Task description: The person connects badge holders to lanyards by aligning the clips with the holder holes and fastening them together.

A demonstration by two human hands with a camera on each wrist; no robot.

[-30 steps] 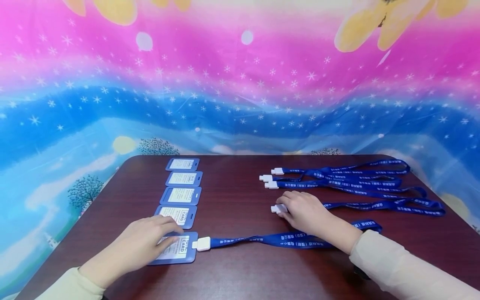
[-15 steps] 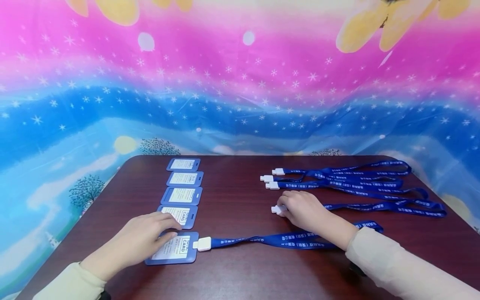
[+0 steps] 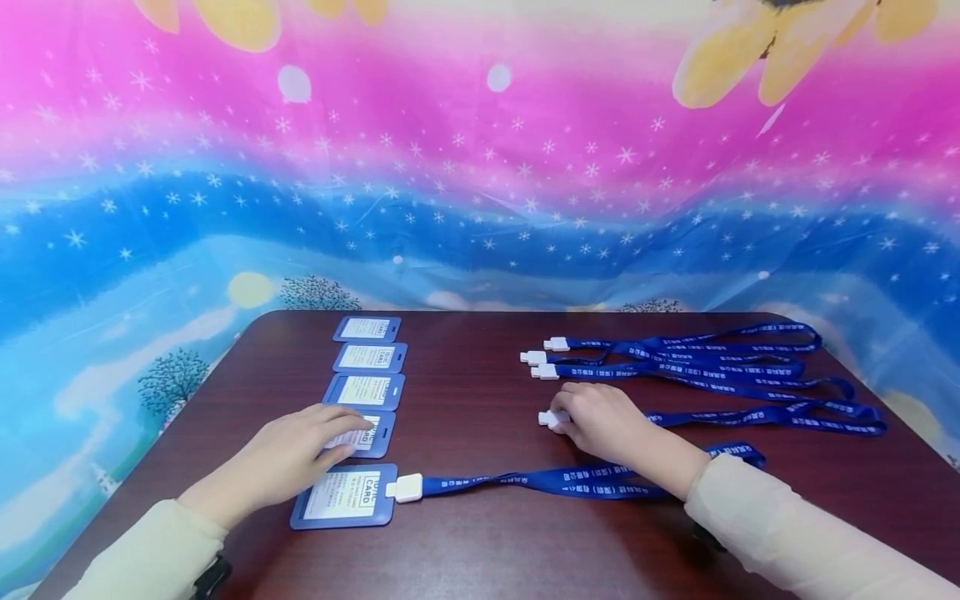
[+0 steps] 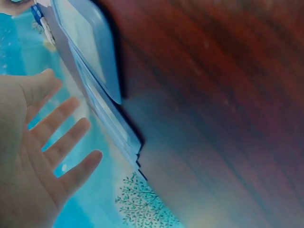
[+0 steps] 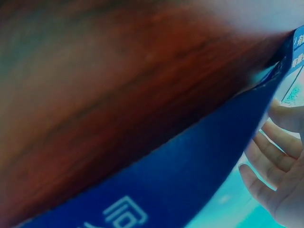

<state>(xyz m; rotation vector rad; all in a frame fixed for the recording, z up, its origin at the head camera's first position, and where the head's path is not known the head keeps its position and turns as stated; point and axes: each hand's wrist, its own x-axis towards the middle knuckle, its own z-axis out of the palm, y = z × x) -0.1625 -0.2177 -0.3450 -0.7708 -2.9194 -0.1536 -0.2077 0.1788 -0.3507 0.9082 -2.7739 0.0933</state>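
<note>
In the head view my left hand hovers with straight, parted fingers over a blue card holder, the second from the front. The left wrist view shows those fingers apart from the holders. My right hand pinches the white clip of a blue lanyard between thumb and fingers. Nearest the table's front lies a card holder with a white clip in its slot, joined to another lanyard that passes under my right forearm.
Farther back on the left, three more card holders lie in a column on the dark wooden table. Several lanyards with white clips lie at the back right. A patterned cloth hangs behind the table.
My left hand has moved off the front card holder, forward and over the one behind it. My right hand has stayed at its clip, which sits slightly farther left.
</note>
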